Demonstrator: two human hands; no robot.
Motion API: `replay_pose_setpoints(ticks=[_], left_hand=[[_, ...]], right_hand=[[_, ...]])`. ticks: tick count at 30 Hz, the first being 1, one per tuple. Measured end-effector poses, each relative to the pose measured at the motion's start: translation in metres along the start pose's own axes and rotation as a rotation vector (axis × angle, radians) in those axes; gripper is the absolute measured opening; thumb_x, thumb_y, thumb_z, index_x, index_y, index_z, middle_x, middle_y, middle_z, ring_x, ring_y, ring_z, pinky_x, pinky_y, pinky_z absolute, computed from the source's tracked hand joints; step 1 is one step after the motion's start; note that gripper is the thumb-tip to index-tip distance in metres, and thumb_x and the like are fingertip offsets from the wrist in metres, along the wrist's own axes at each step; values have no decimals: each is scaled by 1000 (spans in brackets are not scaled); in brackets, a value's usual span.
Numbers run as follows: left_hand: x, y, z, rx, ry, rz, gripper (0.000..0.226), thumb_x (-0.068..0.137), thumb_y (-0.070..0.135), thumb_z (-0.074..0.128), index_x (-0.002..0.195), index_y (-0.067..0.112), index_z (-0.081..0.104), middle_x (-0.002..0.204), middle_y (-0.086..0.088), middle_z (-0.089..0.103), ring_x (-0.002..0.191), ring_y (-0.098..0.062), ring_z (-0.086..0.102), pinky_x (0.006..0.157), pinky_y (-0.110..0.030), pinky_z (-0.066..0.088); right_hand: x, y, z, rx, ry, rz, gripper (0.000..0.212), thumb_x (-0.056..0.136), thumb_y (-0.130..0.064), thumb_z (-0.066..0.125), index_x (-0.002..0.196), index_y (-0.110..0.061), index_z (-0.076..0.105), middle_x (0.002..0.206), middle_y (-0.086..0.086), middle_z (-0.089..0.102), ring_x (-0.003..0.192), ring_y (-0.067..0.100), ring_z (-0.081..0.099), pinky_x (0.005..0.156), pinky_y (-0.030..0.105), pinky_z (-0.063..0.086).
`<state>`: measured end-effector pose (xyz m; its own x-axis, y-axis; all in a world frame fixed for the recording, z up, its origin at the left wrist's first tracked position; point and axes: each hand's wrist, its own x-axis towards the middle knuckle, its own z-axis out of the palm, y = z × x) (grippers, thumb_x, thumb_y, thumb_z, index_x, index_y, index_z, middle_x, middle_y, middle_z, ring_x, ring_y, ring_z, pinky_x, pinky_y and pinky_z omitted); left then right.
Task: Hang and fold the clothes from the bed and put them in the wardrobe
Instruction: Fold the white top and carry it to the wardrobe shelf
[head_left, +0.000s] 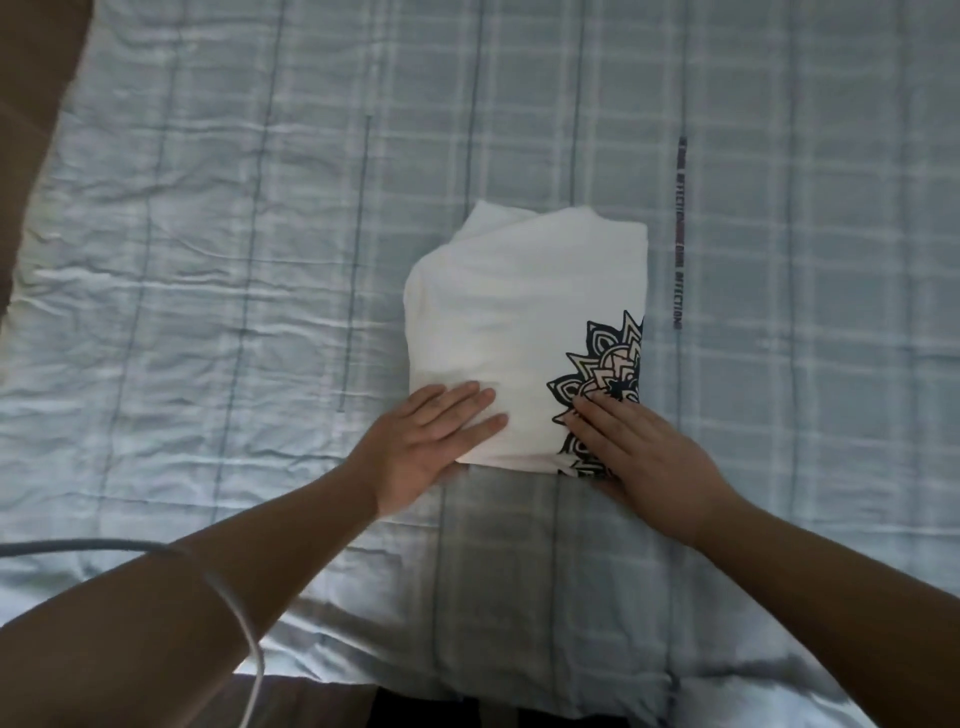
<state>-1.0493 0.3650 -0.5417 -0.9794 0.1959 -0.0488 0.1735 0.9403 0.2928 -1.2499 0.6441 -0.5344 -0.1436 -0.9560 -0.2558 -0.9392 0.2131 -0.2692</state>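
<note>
A white T-shirt (524, 312) with a dark mandala print on its right side lies folded into a compact rectangle in the middle of the bed (234, 260). My left hand (431, 441) rests flat on the shirt's near left corner, fingers together and stretched out. My right hand (644, 457) lies flat over the near right corner, covering part of the print. Neither hand grips the fabric; both press down on it.
The bed carries a pale blue checked sheet with wrinkles on the left. A grey cable (228, 597) loops across my left forearm at the lower left. Brown floor (31, 104) shows past the bed's left edge.
</note>
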Motion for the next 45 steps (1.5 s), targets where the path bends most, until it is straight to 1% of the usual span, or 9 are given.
replay_pose_setpoints(ticks=[6,12,18,27,32,35,38,42,45], left_hand=[[6,-8,-20,-70,54,-18,77,72,3,77,144,12,50,150,-13,48,137,-27,48,110,-37,39],[41,-40,-83,-737,170,-362,35,82,22,70,117,21,63,107,8,70,92,-11,67,81,-22,51],[115,-82,-121,-1102,409,-755,22,82,20,79,98,28,67,93,10,70,83,-7,65,74,-23,55],[174,-104,-76,-703,338,-1125,37,102,41,49,122,10,47,98,-4,56,88,-23,55,77,-32,39],[182,-97,-86,-595,389,-1180,35,100,40,52,120,11,47,100,-2,57,93,-23,58,75,-35,40],[177,-82,-93,-129,558,-864,37,97,30,49,127,9,53,138,-14,51,120,-30,52,97,-43,44],[173,-58,-82,32,317,-494,46,100,31,38,140,12,50,154,-16,40,145,-34,32,116,-51,27],[175,-47,-59,29,103,-549,55,104,40,30,155,21,31,163,-10,25,152,-31,17,122,-53,15],[176,-57,-55,-11,136,-559,60,104,45,26,158,19,23,165,-11,20,152,-30,16,123,-49,15]], right_hand=[[6,-4,-15,93,175,43,75,78,-4,64,149,-16,42,153,6,44,136,24,44,110,34,30],[20,15,-83,606,285,363,55,68,-37,59,123,-36,55,111,-4,70,97,13,65,89,22,49],[75,43,-115,832,675,562,28,83,-25,55,109,-24,65,97,-16,66,91,-13,60,84,8,44],[151,82,-102,849,450,1020,39,104,-41,40,121,-10,55,121,15,63,112,33,57,86,31,36],[169,89,-109,792,368,1156,47,102,-44,42,127,-5,51,118,18,61,111,36,57,86,36,41],[163,85,-113,744,441,1144,35,101,-43,45,110,-10,47,97,8,55,93,31,57,74,33,37],[152,76,-117,616,580,1084,30,100,-36,49,115,-9,48,115,12,53,102,30,55,79,37,42],[148,53,-124,221,735,606,39,98,-18,49,133,-2,51,142,18,47,136,33,38,116,45,30],[150,42,-106,29,395,336,55,102,-34,35,151,-7,36,159,13,31,149,30,23,122,48,18]])
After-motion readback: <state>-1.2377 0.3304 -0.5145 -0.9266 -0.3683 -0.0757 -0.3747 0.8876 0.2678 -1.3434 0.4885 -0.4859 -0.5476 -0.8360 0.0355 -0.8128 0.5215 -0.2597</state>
